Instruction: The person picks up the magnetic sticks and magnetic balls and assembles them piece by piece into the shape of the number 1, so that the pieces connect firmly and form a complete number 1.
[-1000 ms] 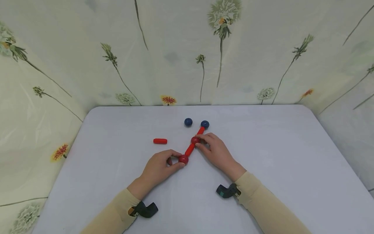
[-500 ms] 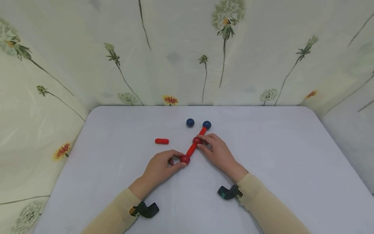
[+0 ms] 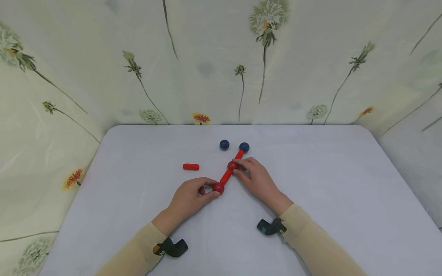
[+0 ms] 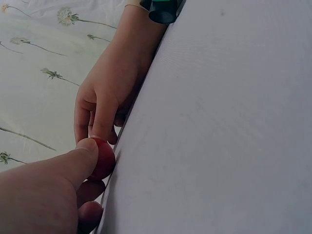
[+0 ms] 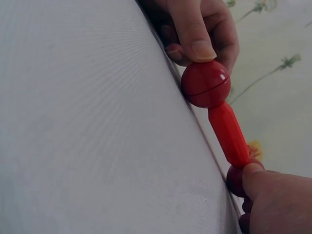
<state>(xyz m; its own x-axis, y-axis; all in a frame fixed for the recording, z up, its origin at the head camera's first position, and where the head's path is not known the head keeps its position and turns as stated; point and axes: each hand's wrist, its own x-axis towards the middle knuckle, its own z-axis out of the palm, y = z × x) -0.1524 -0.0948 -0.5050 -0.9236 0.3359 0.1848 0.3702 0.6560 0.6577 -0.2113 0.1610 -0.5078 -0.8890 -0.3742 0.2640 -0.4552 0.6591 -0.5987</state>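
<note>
A straight chain of balls and rods lies slantwise on the table. My left hand (image 3: 190,196) pinches the near red ball (image 3: 218,188) between thumb and fingers. From that ball a red rod (image 5: 228,135) runs to the middle red ball (image 3: 232,165), which my right hand (image 3: 258,181) pinches. Beyond it a second red rod (image 3: 239,154) reaches a dark blue ball (image 3: 244,147) at the far end. In the left wrist view the near red ball (image 4: 103,158) sits under the left thumb, and the rods are hidden.
A loose blue ball (image 3: 224,144) lies just left of the chain's far end. One loose red rod (image 3: 191,166) rests to the left of the chain. The white-covered table (image 3: 328,172) ends at a flower-patterned cloth (image 3: 203,76) behind.
Both hands keep their hold on the two red balls. The whole scene shifted slightly right in view between the first two head frames, with no clear motion of the pieces.
</note>
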